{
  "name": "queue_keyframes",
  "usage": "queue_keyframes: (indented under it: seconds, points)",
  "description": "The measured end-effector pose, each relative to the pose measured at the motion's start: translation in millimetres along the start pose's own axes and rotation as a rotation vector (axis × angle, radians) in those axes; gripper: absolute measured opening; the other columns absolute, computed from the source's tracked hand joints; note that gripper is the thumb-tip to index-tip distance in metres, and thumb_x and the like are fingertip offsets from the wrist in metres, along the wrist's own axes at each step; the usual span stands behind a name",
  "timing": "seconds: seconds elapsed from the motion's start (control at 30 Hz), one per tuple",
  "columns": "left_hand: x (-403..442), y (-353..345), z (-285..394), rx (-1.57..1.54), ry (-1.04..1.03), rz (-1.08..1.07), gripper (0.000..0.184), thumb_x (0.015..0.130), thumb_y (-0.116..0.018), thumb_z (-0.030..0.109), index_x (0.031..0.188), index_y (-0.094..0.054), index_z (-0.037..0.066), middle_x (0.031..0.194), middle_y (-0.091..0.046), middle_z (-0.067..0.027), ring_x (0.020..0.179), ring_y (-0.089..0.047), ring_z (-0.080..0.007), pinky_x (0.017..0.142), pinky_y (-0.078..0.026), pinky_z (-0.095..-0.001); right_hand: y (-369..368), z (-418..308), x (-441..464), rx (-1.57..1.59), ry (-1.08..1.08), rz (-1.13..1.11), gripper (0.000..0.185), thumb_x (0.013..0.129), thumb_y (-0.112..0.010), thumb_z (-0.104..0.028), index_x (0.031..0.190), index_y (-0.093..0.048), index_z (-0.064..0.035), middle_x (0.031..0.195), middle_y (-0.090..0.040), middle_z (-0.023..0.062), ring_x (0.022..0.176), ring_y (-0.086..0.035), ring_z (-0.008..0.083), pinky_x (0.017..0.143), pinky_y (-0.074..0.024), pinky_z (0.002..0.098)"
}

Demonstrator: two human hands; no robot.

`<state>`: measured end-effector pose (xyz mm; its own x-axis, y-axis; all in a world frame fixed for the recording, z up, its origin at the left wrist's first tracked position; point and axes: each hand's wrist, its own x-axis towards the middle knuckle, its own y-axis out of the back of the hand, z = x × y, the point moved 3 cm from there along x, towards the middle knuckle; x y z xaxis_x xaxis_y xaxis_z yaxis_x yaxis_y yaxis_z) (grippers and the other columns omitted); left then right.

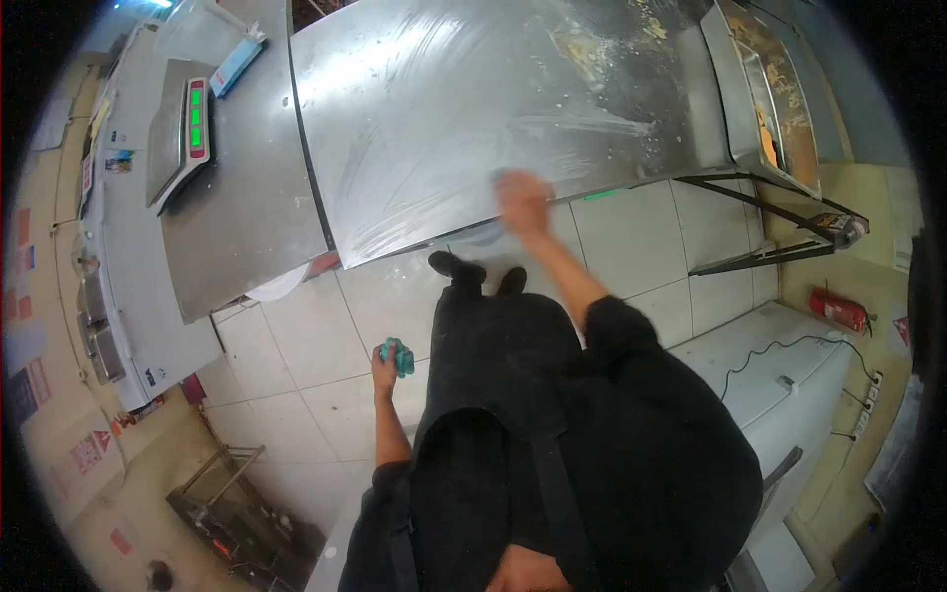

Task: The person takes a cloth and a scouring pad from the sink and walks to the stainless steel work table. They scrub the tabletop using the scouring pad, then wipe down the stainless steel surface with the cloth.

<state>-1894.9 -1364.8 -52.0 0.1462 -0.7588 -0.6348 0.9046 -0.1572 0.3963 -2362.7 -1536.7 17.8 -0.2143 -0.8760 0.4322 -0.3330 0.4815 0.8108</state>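
My left hand (384, 369) hangs beside my body above the tiled floor, closed round a crumpled teal cloth (402, 357). Out over the front part of the steel table (414, 118) is my right hand (523, 199), smeared by motion. Its fingers look curled, with a small greyish thing at their left side that is too blurred to name. Whitish streaks and wet-looking smears run across the metal around it. Toward the far right of the tabletop lie yellowish crumbs or residue (582, 54).
At left, a scale (187, 133) with a green display stands on another steel surface (237, 187), near a blue box (237, 67). A metal unit (764, 99) sits at the table's right end. Behind right are a white chest freezer (769, 355) and a fire extinguisher (838, 309).
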Motion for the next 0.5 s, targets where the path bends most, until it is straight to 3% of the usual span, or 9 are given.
queue_keyframes:
  seconds: [0.07, 0.1, 0.13, 0.23, 0.3, 0.33, 0.37, 0.43, 0.5]
  points:
    - [-21, -5, -11, -0.014, 0.037, 0.016, 0.046, 0.09, -0.062, 0.038, 0.111, -0.056, -0.003, 0.097, -0.065, -0.0155, 0.088, -0.063, -0.0217, 0.077, -0.05, -0.0328, 49, 139, 6, -0.105, -0.207, 0.13, 0.027, 0.085, -0.059, -0.033, 0.094, -0.061, -0.0075, 0.091, -0.061, 0.0136, 0.087, -0.058, 0.0345, 0.072, -0.0411, 0.051]
    - [-17, -6, -49, 0.018, 0.023, 0.049, 0.047, 0.09, -0.062, 0.038, 0.111, -0.056, -0.004, 0.098, -0.065, -0.0154, 0.09, -0.062, -0.0219, 0.078, -0.05, -0.0332, 102, 173, 20, -0.208, -0.491, 0.032, 0.032, 0.087, -0.057, -0.036, 0.099, -0.06, -0.0057, 0.095, -0.062, 0.0146, 0.092, -0.059, 0.0351, 0.076, -0.0417, 0.0522]
    - [-10, -10, -66, 0.039, 0.001, 0.085, 0.047, 0.09, -0.062, 0.037, 0.112, -0.056, -0.004, 0.098, -0.065, -0.0152, 0.091, -0.062, -0.0221, 0.078, -0.049, -0.0335, 143, 195, 39, -0.346, -0.678, -0.016, 0.034, 0.089, -0.055, -0.037, 0.101, -0.059, -0.0052, 0.101, -0.063, 0.0145, 0.1, -0.058, 0.0351, 0.082, -0.0408, 0.053]
    - [-46, -21, -37, 0.158, 0.153, -0.062, 0.048, 0.087, -0.065, 0.038, 0.109, -0.058, -0.005, 0.1, -0.066, -0.0177, 0.091, -0.062, -0.023, 0.077, -0.049, -0.034, 126, 182, 59, -0.301, -0.73, 0.02, 0.034, 0.091, -0.053, -0.036, 0.101, -0.059, -0.0047, 0.103, -0.063, 0.0148, 0.101, -0.059, 0.0358, 0.083, -0.0411, 0.0538]
    - [-45, -25, -38, 0.262, 0.13, -0.131, 0.048, 0.087, -0.066, 0.038, 0.108, -0.059, -0.005, 0.098, -0.066, -0.0177, 0.09, -0.063, -0.0226, 0.076, -0.05, -0.0342, 28, 124, 39, -0.191, -0.425, 0.059, 0.024, 0.09, -0.052, -0.028, 0.096, -0.058, -0.0057, 0.096, -0.061, 0.0139, 0.09, -0.058, 0.0348, 0.073, -0.0423, 0.0518]
    - [-43, -25, -46, 0.363, 0.121, -0.199, 0.048, 0.086, -0.066, 0.038, 0.106, -0.06, -0.005, 0.096, -0.067, -0.0176, 0.088, -0.063, -0.0222, 0.075, -0.05, -0.0343, 6, 57, 40, -0.103, -0.251, 0.05, 0.017, 0.086, -0.053, -0.022, 0.091, -0.057, -0.0064, 0.093, -0.06, 0.0128, 0.089, -0.057, 0.0322, 0.071, -0.0417, 0.0506]
    - [-38, -24, -48, 0.371, 0.048, -0.243, 0.05, 0.085, -0.067, 0.04, 0.106, -0.06, -0.005, 0.092, -0.067, -0.0174, 0.085, -0.064, -0.0231, 0.074, -0.05, -0.0354, -22, -6, 34, -0.224, -0.112, -0.179, 0.016, 0.083, -0.056, -0.02, 0.091, -0.058, -0.0064, 0.093, -0.06, 0.0117, 0.091, -0.057, 0.0303, 0.071, -0.0424, 0.049]
    - [-26, -20, -34, 0.409, 0.047, -0.238, 0.051, 0.085, -0.067, 0.041, 0.106, -0.06, -0.005, 0.092, -0.067, -0.0172, 0.086, -0.064, -0.0233, 0.074, -0.05, -0.0355, -16, -97, 27, 0.078, 0.12, -0.2, 0.021, 0.082, -0.056, -0.022, 0.098, -0.059, -0.0078, 0.097, -0.058, 0.0104, 0.091, -0.057, 0.028, 0.074, -0.0423, 0.047]
    - [2, -20, -21, 0.41, 0.043, -0.218, 0.051, 0.085, -0.067, 0.042, 0.106, -0.06, -0.005, 0.091, -0.067, -0.0171, 0.086, -0.064, -0.0235, 0.074, -0.05, -0.0356, -5, -93, 45, 0.168, 0.168, -0.198, 0.018, 0.082, -0.056, -0.02, 0.096, -0.059, -0.0089, 0.091, -0.059, 0.0108, 0.09, -0.057, 0.0281, 0.073, -0.0415, 0.0472]
